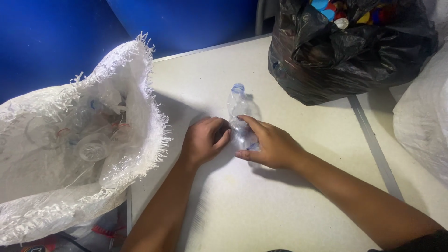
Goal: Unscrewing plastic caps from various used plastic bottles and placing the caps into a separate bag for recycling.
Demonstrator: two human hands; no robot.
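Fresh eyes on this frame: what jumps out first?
Mid-table, both hands press a crushed clear bottle flat: left hand at its side, right hand over its base. At left gapes a white woven sack of clear bottles. A black bag of coloured caps sits top right.

Pale cream table (280, 205) fills most of view, matte, lightly scuffed. Grey metal strip (373, 140) runs down its right part; thin grey edge trims far side. Blue wall (186, 21) behind, deep and evenly coloured, darker toward left. White woven sack (140, 93) at left edge, frayed rim. Black plastic bag (345, 56) at far right. Soft overhead light, short shadows on tabletop.
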